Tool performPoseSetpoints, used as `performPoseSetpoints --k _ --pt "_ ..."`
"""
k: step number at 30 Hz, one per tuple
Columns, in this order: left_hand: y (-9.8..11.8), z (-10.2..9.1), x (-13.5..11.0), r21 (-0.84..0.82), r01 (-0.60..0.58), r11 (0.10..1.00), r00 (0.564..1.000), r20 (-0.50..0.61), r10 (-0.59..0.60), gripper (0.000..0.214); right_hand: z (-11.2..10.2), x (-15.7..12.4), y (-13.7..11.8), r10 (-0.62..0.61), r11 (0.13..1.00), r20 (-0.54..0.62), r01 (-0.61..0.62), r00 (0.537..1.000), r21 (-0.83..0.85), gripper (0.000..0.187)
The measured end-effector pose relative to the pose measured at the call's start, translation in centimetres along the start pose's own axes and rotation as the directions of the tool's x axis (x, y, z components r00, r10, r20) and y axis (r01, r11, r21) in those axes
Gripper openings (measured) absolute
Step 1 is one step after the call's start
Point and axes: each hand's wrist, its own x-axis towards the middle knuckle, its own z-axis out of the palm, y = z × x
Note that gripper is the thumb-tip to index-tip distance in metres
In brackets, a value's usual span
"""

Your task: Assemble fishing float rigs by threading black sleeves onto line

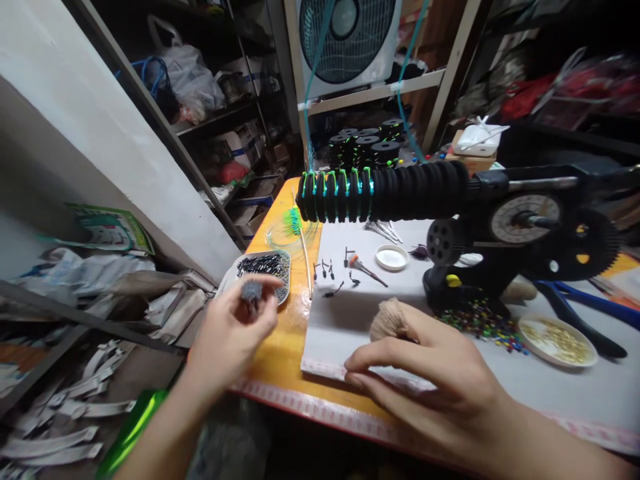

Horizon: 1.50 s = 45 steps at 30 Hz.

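Note:
My left hand [235, 327] is over the table's left edge, in front of a tray [289, 267] of small black and metallic parts [263, 265]. A grey wrap [251, 291] covers one of its fingers; thumb and fingers are curled with a gap, and nothing clear shows between them. Above the front of the white board [320, 333], my right hand [440, 380] has thumb and finger pinched together; anything between them is too small to make out. One right finger wears a beige cloth wrap [389, 321]. Beyond it, a black ribbed roller [420, 190] carries several green and clear line loops [345, 187].
The roller belongs to a geared machine with a dial [525, 217]. Small black pieces [327, 268], a brush [367, 268] and a white dish [392, 257] lie on the board. At right are coloured beads [485, 323], a dish of gold bits [557, 340] and blue-handled pliers [590, 300].

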Motion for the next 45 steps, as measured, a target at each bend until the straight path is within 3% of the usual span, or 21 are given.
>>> performPoseSetpoints --k 1,2,4,5,7,9,11,14,21,38,45 --pt "0.7 0.8 -1.4 -0.267 0.086 0.960 0.995 -0.034 -0.099 0.015 0.0 0.0 0.0 0.006 1.000 -0.002 -0.006 1.000 0.011 0.012" --pt "1.2 1.8 -2.6 -0.510 0.144 0.848 0.980 -0.048 -0.195 0.014 0.1 0.0 -0.1 0.016 0.999 -0.004 -0.015 1.000 0.028 0.012" --pt "2.2 3.6 -4.7 -0.820 0.252 0.514 0.926 0.050 -0.374 0.019 0.2 -0.1 -0.1 0.039 0.997 -0.014 -0.038 0.999 0.065 0.012" --pt "2.6 4.5 -5.5 -0.890 0.279 0.362 0.894 0.103 -0.436 0.020 0.3 -0.2 -0.1 0.052 0.995 -0.017 -0.051 0.998 0.087 0.013" --pt "3.3 6.0 -6.6 -0.952 0.270 0.144 0.859 0.171 -0.483 0.021 0.4 -0.4 0.0 0.074 0.988 -0.003 -0.073 0.997 0.135 0.013" --pt "4.2 7.1 -7.1 -0.971 0.238 0.022 0.837 0.194 -0.512 0.024 0.6 -0.7 0.1 0.071 0.979 0.026 -0.075 0.997 0.187 0.013" --pt "5.1 7.8 -7.3 -0.979 0.198 -0.038 0.810 0.185 -0.557 0.029 0.7 -1.0 0.1 0.057 0.975 0.047 -0.066 0.997 0.214 0.014" --pt "6.3 8.4 -7.4 -0.987 0.152 -0.059 0.779 0.156 -0.607 0.034 0.9 -1.3 -0.1 0.049 0.977 0.061 -0.061 0.997 0.203 0.014" --pt "7.3 8.8 -7.3 -0.984 0.141 -0.110 0.756 0.178 -0.630 0.039 1.0 -1.4 0.2 0.066 0.975 0.074 -0.080 0.995 0.208 0.015" --pt "7.2 8.9 -7.3 -0.985 0.166 -0.044 0.771 0.157 -0.617 0.037 0.6 -0.9 0.1 0.090 0.970 0.059 -0.101 0.994 0.223 0.010" --pt "7.0 9.1 -7.4 -0.985 0.164 0.053 0.825 0.107 -0.555 0.032 0.0 -0.2 0.3 0.096 0.950 0.044 -0.104 0.994 0.293 0.011"
